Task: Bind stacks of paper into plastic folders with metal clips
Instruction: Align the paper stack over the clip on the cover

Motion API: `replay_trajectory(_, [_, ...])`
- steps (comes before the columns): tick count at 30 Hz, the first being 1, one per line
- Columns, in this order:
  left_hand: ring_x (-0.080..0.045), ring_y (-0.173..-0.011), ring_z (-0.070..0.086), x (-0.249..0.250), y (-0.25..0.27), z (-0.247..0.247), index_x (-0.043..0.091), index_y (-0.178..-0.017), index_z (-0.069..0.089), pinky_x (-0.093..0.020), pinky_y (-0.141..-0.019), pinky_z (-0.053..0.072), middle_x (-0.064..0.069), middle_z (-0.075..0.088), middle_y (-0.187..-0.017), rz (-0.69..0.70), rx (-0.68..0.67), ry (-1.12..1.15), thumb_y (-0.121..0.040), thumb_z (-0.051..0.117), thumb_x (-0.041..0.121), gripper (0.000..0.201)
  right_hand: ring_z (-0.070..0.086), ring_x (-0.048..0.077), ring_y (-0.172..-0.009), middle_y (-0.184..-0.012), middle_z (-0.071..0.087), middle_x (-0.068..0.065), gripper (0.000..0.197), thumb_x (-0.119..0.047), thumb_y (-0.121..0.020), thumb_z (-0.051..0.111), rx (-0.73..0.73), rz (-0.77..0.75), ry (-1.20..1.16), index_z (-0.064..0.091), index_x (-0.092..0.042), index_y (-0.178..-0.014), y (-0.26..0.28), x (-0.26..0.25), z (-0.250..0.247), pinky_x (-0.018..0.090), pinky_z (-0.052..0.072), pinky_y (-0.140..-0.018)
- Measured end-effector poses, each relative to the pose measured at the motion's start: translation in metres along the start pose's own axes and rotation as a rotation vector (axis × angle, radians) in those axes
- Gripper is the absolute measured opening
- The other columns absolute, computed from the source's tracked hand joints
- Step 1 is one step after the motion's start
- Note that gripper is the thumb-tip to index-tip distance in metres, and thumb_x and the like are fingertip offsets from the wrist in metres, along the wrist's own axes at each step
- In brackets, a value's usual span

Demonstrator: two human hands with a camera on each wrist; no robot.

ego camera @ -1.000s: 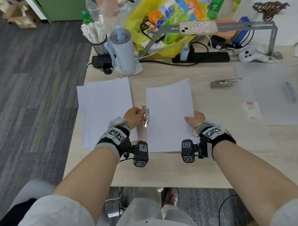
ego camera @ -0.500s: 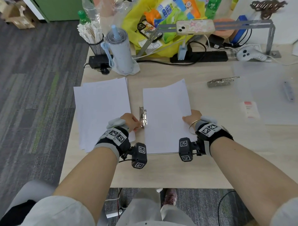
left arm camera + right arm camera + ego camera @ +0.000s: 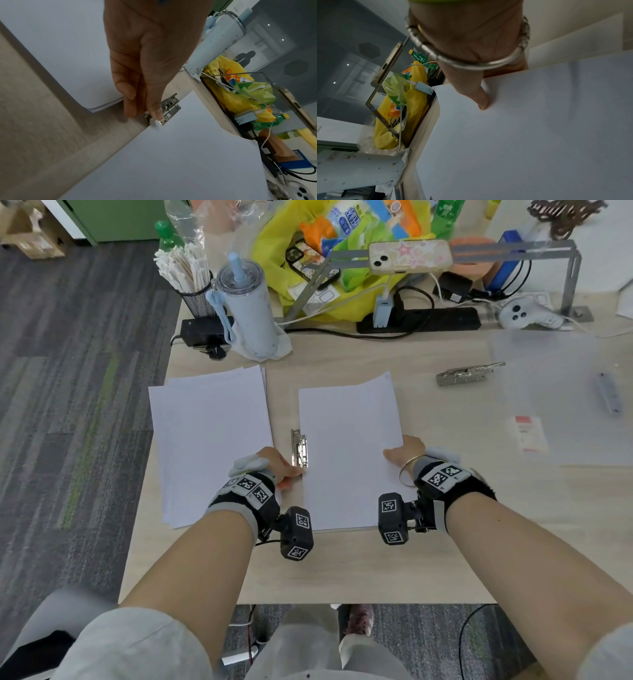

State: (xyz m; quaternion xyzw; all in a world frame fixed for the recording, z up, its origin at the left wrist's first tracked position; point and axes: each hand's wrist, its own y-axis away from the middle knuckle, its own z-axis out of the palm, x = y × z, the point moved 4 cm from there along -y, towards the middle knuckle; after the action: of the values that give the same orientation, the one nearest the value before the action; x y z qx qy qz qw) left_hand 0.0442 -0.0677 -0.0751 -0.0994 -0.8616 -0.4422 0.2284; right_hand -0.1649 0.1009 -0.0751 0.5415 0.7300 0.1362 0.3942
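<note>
Two paper stacks side by side on the table (image 3: pixel 342 570): loose stack (image 3: pixel 209 440) left, second stack (image 3: pixel 349 440) centre, metal clip (image 3: pixel 299 447) lying along its left edge, between the two. Tumbler (image 3: pixel 250 313) behind the loose stack, power strip (image 3: pixel 428 320) further right, spare clip (image 3: pixel 466 373) and plastic folder (image 3: pixel 555 405) off right

Metal clip (image 3: pixel 299 448) at flat paper stack (image 3: pixel 349 440) edge

A: Your tumbler (image 3: pixel 251 313) stands on a tissue at the far side of the table (image 3: pixel 342 570).
B: Just left of it you have a mesh cup (image 3: pixel 197 299) of wrapped sticks, with a green bottle (image 3: pixel 168 237) behind.
A: Right of it you see a yellow bag (image 3: pixel 274 251), then a phone (image 3: pixel 409 256) on a metal stand (image 3: pixel 568 278).
B: Your power strip (image 3: pixel 442 320) and white controller (image 3: pixel 524 314) lie farther right.
</note>
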Motion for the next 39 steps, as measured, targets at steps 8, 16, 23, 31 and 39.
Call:
replay_trajectory(8, [-0.027, -0.08, 0.069, 0.002, 0.001, -0.001, 0.005, -0.078, 0.06, -0.035, -0.077, 0.06, -0.019, 0.07, -0.092, -0.034, -0.024, -0.016, -0.08, 0.074, 0.02, 0.021, 0.048, 0.02, -0.085, -0.12, 0.062, 0.02, 0.03, -0.009, -0.09, 0.05, -0.013, -0.005, 0.023, 0.058, 0.006, -0.115, -0.005, -0.002, 0.003, 0.022, 0.034, -0.053])
replay_trajectory(16, [-0.015, -0.063, 0.05, 0.01, 0.009, 0.001, 0.012, -0.072, 0.049, -0.022, -0.066, 0.041, -0.003, 0.057, -0.073, -0.145, -0.134, -0.215, -0.086, 0.064, 0.045, 0.039, 0.055, 0.023, -0.089, -0.115, 0.064, 0.02, 0.01, -0.008, -0.091, 0.049, 0.002, -0.012, 0.026, 0.056, -0.003, -0.096, -0.007, -0.001, 0.004, 0.024, 0.038, -0.06])
replay_trajectory(23, [-0.02, -0.071, 0.06, 0.009, 0.016, 0.005, 0.014, -0.064, 0.05, -0.027, -0.07, 0.053, -0.007, 0.062, -0.078, -0.045, 0.023, -0.213, -0.086, 0.066, 0.033, 0.034, 0.059, 0.031, -0.101, -0.109, 0.056, 0.013, 0.048, -0.014, -0.084, 0.058, 0.041, 0.076, -0.075, 0.04, 0.0, -0.127, 0.007, 0.011, 0.007, 0.033, 0.048, -0.081])
replay_trajectory(31, [-0.022, -0.066, 0.063, 0.0, 0.034, 0.01, 0.005, -0.077, 0.057, -0.035, -0.072, 0.06, -0.008, 0.062, -0.071, 0.028, 0.071, 0.001, -0.09, 0.059, 0.015, 0.016, 0.048, 0.034, -0.124, -0.138, 0.044, 0.012, 0.06, -0.02, -0.083, 0.06, 0.125, 0.028, -0.023, 0.037, -0.011, -0.139, 0.028, 0.016, -0.012, 0.038, 0.043, -0.1])
replay_trajectory(39, [-0.009, -0.038, 0.058, -0.016, 0.066, 0.005, 0.004, -0.093, 0.055, -0.019, -0.039, 0.049, -0.007, 0.06, -0.069, 0.123, 0.126, 0.311, -0.096, 0.047, 0.007, 0.009, 0.041, 0.032, -0.13, -0.142, 0.039, 0.013, 0.054, -0.017, -0.086, 0.058, 0.184, -0.138, -0.031, 0.043, -0.013, -0.137, 0.066, 0.002, 0.003, 0.039, 0.038, -0.104])
